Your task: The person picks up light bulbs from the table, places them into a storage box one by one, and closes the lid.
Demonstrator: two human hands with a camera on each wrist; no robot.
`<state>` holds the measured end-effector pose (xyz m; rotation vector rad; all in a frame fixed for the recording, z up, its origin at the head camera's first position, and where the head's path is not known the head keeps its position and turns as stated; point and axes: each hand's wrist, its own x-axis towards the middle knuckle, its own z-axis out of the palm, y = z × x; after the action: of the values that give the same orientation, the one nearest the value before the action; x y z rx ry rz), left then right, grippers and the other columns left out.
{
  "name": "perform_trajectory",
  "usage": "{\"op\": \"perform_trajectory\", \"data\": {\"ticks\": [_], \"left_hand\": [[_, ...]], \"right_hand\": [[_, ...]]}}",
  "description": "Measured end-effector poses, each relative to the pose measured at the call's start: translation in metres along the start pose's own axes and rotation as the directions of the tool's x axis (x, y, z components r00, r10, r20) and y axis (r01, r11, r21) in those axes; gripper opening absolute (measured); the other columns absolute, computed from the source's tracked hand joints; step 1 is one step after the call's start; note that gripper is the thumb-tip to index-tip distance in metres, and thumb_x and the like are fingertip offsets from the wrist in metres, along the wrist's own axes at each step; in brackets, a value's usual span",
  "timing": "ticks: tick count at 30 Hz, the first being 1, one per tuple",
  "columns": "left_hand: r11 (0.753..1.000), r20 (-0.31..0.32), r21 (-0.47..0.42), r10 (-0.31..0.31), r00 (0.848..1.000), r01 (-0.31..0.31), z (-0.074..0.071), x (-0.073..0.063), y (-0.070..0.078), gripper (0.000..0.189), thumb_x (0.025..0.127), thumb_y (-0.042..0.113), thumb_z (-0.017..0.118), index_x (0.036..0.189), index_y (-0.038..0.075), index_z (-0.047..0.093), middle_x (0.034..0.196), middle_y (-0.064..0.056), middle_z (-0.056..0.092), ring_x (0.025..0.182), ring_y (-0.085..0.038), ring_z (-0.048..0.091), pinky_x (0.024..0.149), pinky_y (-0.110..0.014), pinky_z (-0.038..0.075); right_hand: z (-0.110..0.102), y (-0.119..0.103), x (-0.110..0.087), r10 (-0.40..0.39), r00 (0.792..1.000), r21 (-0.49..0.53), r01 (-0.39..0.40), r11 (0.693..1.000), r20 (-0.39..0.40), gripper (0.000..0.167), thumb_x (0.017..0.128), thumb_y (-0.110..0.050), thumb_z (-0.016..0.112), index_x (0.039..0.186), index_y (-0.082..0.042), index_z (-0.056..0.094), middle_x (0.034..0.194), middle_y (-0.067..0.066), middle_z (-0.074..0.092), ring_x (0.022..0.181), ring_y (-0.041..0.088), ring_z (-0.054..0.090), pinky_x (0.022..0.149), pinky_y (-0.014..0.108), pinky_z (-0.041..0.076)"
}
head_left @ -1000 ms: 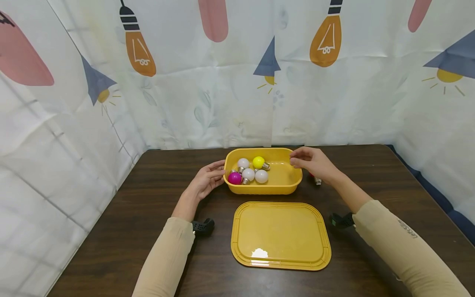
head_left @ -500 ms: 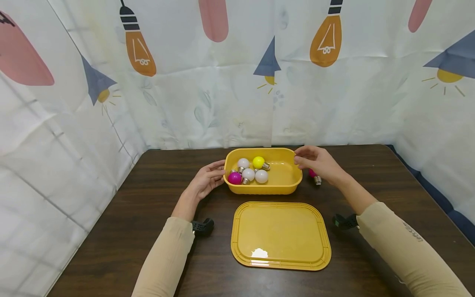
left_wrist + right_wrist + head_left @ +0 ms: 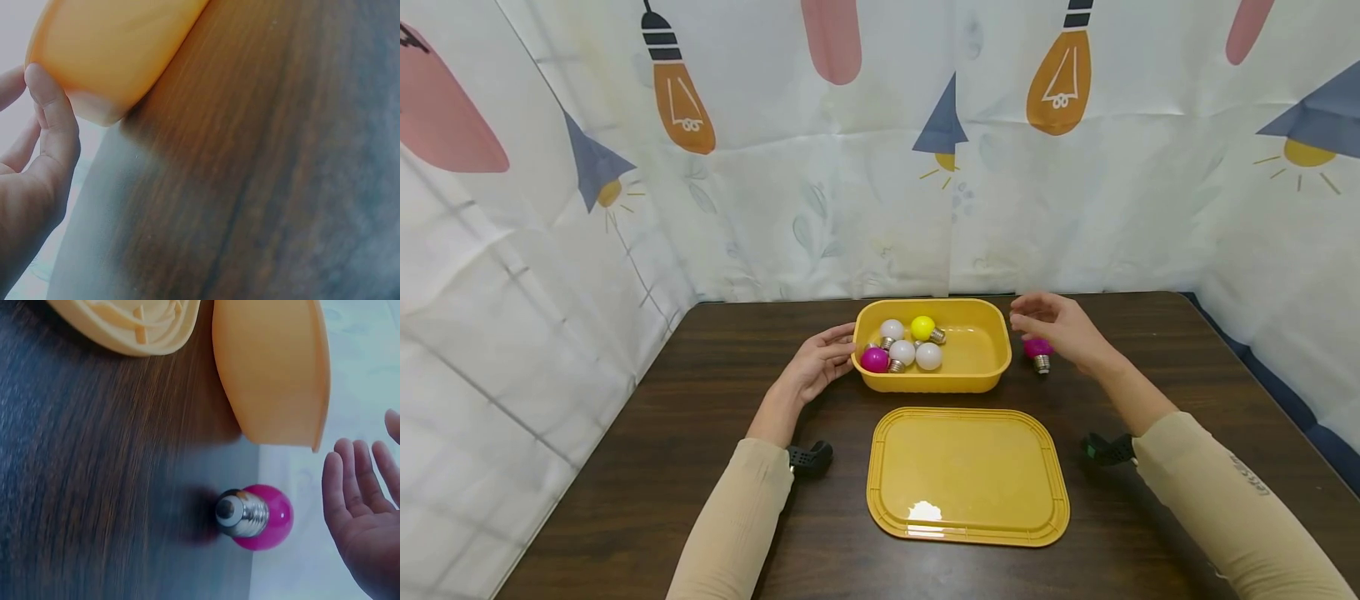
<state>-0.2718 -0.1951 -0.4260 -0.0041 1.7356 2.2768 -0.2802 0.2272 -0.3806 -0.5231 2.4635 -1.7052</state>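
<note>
A yellow plastic box (image 3: 973,382) on the dark table holds several light bulbs: white ones (image 3: 928,357), a yellow one (image 3: 922,327) and a magenta one (image 3: 874,360). My left hand (image 3: 815,364) touches the box's left end, its fingertips right at the rim; in the left wrist view, my thumb (image 3: 53,112) rests against the wall. My right hand (image 3: 1060,329) hovers just past the box's right end, fingers loosely extended with nothing in them. Beneath it, another magenta bulb (image 3: 275,517) lies on the table, its metal screw base toward me.
A flat yellow lid (image 3: 968,475) lies in front of the box, nearer to me. Behind the table (image 3: 647,500) hangs a white curtain (image 3: 880,167) printed with lamps. Dark blue fabric (image 3: 1285,392) borders the table's right edge.
My right hand has moved from over the box's right rim outward to the right, fingers empty, uncovering more of the loose magenta bulb. The left hand and the box have stayed put.
</note>
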Motion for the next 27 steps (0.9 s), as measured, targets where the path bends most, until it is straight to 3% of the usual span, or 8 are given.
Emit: {"op": "perform_trajectory", "data": {"ticks": [7, 19, 27], "left_hand": [[1.000, 0.004, 0.004, 0.004, 1.000, -0.004, -0.001, 0.000, 0.000, 0.054, 0.102, 0.002, 0.061, 0.153, 0.003, 0.044, 0.131, -0.017, 0.058, 0.095, -0.018, 0.069, 0.081, -0.026, 0.057], [1.000, 0.010, 0.005, 0.011, 1.000, -0.011, -0.002, 0.001, 0.000, 0.053, 0.103, 0.001, 0.060, 0.153, 0.002, 0.043, 0.130, -0.017, 0.059, 0.094, -0.018, 0.068, 0.080, -0.025, 0.057], [1.000, 0.004, 0.000, 0.010, 1.000, -0.010, -0.001, 0.001, -0.001, 0.053, 0.102, 0.001, 0.061, 0.153, 0.002, 0.044, 0.129, -0.016, 0.059, 0.093, -0.018, 0.068, 0.080, -0.026, 0.057]], "right_hand": [[-0.007, 0.004, -0.005, 0.029, 0.998, -0.051, -0.031, 0.998, -0.047, 0.047, 0.102, -0.033, 0.067, 0.134, 0.001, 0.057, 0.128, 0.020, 0.061, 0.113, 0.036, 0.062, 0.089, 0.035, 0.057], [-0.016, 0.012, -0.012, 0.097, 0.990, -0.069, -0.105, 0.992, -0.102, 0.050, 0.103, -0.033, 0.065, 0.135, 0.005, 0.055, 0.129, 0.022, 0.060, 0.105, 0.030, 0.067, 0.090, 0.040, 0.057], [-0.020, 0.023, -0.013, 0.135, 0.982, -0.072, -0.145, 0.987, -0.131, 0.052, 0.104, -0.034, 0.063, 0.136, 0.006, 0.054, 0.132, 0.020, 0.057, 0.110, 0.026, 0.064, 0.098, 0.052, 0.052]]}}
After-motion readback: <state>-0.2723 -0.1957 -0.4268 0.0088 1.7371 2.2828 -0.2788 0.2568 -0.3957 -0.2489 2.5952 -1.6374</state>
